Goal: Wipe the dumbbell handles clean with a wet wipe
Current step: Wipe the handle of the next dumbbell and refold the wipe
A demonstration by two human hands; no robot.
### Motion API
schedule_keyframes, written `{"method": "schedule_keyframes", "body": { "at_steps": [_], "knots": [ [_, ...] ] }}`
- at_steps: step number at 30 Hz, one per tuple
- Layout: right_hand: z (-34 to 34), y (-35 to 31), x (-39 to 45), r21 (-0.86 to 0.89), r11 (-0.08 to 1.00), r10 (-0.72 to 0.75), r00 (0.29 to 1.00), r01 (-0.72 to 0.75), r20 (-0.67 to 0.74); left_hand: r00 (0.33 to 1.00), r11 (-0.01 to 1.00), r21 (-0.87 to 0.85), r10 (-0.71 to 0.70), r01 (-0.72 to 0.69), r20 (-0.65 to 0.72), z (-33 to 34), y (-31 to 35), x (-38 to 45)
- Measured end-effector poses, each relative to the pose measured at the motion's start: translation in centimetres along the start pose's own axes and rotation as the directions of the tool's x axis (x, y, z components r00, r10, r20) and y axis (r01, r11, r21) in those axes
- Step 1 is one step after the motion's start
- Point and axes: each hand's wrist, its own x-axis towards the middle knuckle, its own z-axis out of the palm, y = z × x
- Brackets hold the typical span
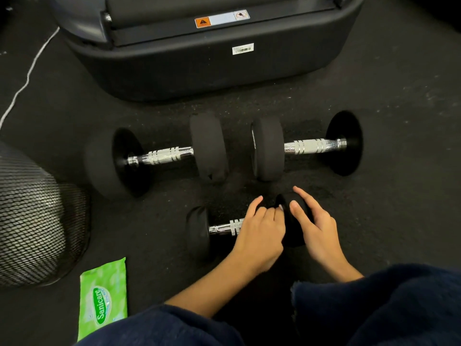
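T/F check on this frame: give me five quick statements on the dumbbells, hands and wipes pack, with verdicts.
1. Three black dumbbells with chrome handles lie on the dark rubber floor. True.
2. The left hand is on the handle of the small near dumbbell. True.
3. The right hand grips the far-right large dumbbell. False: it rests on the small dumbbell's right weight head.
4. The green wet wipes pack lies at lower left. True.
5. The far-left large dumbbell stands on end. False: it lies on its side.

A gym: black speckled rubber floor [374, 83], three dumbbells [159, 156], and a treadmill's dark base [199, 61] with warning sticker.
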Motion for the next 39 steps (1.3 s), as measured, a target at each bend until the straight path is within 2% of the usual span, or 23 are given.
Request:
{"method": "schedule_keyframes", "body": {
  "at_steps": [3, 7, 12, 16, 23, 33, 39],
  "knots": [
    [0.0, 0.0, 0.0, -0.02, 1.0, -0.004, 1.0, 0.004, 0.01, 0.996, 0.994, -0.11, -0.002, 0.012, 0.09, -0.8, -1.5, 2.0],
    [-0.3, 0.0, 0.3, -0.031, 0.999, -0.017, 0.999, 0.018, 0.03, 0.997, 0.976, -0.217, 0.036, -0.021, 0.067, 0.1, -2.7, 2.2],
    [-0.4, -0.3, 0.4, -0.048, 0.999, -0.022, 0.999, 0.023, 0.023, 0.989, 0.985, -0.112, 0.123, -0.133, -0.087, 2.4, -1.7, -1.6],
    [-0.4, -0.5, 0.4, -0.056, 0.998, -0.027, 0.999, 0.029, 0.028, 0.954, 0.985, -0.038, 0.153, -0.168, -0.258, 3.4, -1.1, -3.3],
    [-0.9, -0.6, 0.6, -0.099, 0.995, -0.029, 0.998, 0.035, 0.062, 0.927, 0.956, 0.191, 0.27, -0.225, -0.26, 4.7, -2.5, -4.2],
    [-1.2, -0.5, 0.8, -0.127, 0.991, -0.042, 0.997, 0.05, 0.064, 0.92, 0.933, 0.279, 0.3, -0.227, -0.253, 4.0, -3.7, -5.8],
    [-1.4, -0.4, 0.6, -0.107, 0.993, -0.04, 0.996, 0.049, 0.085, 0.932, 0.937, 0.27, 0.284, -0.22, -0.225, 3.8, -3.8, -6.4]
  ]
}}
